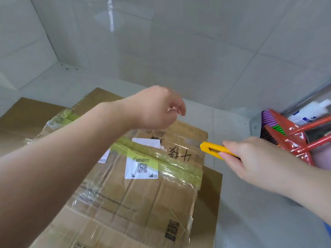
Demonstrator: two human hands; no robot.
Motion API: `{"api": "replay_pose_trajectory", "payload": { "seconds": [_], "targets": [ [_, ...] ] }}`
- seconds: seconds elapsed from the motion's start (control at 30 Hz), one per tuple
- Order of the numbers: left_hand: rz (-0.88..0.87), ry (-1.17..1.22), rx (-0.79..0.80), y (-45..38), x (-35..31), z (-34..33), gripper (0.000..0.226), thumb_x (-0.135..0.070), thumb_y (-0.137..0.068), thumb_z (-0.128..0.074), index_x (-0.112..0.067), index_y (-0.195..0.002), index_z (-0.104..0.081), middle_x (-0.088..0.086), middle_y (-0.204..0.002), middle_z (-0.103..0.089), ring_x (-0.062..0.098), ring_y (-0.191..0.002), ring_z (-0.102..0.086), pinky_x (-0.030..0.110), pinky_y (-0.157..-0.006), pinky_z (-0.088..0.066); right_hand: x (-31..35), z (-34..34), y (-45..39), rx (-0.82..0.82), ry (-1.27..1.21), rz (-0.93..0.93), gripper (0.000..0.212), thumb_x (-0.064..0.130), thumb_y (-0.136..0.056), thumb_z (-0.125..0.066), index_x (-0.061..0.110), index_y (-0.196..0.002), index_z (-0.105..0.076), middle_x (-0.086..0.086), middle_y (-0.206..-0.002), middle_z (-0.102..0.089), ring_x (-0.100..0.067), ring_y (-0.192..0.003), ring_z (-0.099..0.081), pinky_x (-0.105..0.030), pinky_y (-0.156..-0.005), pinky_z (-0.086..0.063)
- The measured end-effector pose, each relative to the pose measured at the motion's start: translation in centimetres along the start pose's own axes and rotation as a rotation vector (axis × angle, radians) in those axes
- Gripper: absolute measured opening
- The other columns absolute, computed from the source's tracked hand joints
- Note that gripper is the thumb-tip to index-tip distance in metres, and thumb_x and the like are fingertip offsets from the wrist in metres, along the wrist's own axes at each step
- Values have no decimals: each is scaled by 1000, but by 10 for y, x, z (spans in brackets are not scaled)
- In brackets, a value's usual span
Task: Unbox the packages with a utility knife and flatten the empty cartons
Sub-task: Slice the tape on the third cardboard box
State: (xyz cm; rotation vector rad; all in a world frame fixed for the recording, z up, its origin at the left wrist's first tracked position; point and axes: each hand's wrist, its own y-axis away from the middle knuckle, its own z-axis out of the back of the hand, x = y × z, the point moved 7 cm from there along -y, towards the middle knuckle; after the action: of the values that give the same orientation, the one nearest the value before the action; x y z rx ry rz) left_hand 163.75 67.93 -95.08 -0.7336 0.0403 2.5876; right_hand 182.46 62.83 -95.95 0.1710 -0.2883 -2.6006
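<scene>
A brown carton [136, 197] lies flat in front of me, wrapped in clear tape, with a yellow-green tape strip [172, 167] and a white QR label [141, 167] across it. More flat cardboard [212, 203] lies under it, and a further piece [26, 119] extends to the left. My right hand [254, 161] grips a yellow utility knife [213, 149], whose tip hovers at the carton's right far corner. My left hand [157, 108] hangs above the carton's far edge with fingers loosely curled and nothing in it.
A red broom and dustpan [293, 140] with purple bristles lean at the right, beside a white bottle [311, 111]. Grey tiled floor [179, 51] spreads beyond the cartons, with a white wall base at the far left.
</scene>
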Motion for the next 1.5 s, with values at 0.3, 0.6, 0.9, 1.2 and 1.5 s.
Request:
{"api": "replay_pose_trajectory", "payload": {
  "seconds": [0.3,0.6,0.9,1.2,1.5],
  "targets": [
    [-109,192,358,-6,3,-8,27,-31,-96,-50,-11,-85,-65,-2,-56,-41,15,-53,-35,28,-55,-33,46,38,-53,334,214,127,46,32,-101,-29,22,-145,-20,-1,-113,-53,-22,-98,-54,-36,-85,-45],
    [30,316,265,-30,39,-15,25,-31,-95,-54,-22,-84,-75,-12,-46,-41,6,-44,-32,18,-44,-26,3,47,-87,20,88,-23,33,46,-94,-45,18,-88,-61,-1,-73,-59,-22,-71,-55,-33,-61,-44],
    [324,288,233,-81,71,-35,15,-32,-92,-60,-36,-92,-74,-9,-53,-41,6,-44,-32,20,-46,-29,-57,25,-143,-213,-180,274,48,56,-77,-33,15,-63,-54,-5,-55,-52,-27,-55,-51,-43,-52,-44],
    [407,252,90,-147,56,-55,11,-43,-82,-61,-38,-82,-71,13,-76,-61,12,-64,-47,34,-61,-43,-130,8,-195,-341,-241,555,56,57,-80,-28,12,-62,-56,-2,-51,-46,-26,-50,-45,-39,-48,-39],
    [483,183,187,-184,77,-81,14,-54,-77,-55,-51,-83,-67,17,-95,-66,35,-90,-61,47,-84,-50,-162,-40,-224,-180,-476,862,45,20,-91,-32,9,-128,-55,7,-89,-47,-7,-71,-44,-22,-66,-39]
  ]
}}
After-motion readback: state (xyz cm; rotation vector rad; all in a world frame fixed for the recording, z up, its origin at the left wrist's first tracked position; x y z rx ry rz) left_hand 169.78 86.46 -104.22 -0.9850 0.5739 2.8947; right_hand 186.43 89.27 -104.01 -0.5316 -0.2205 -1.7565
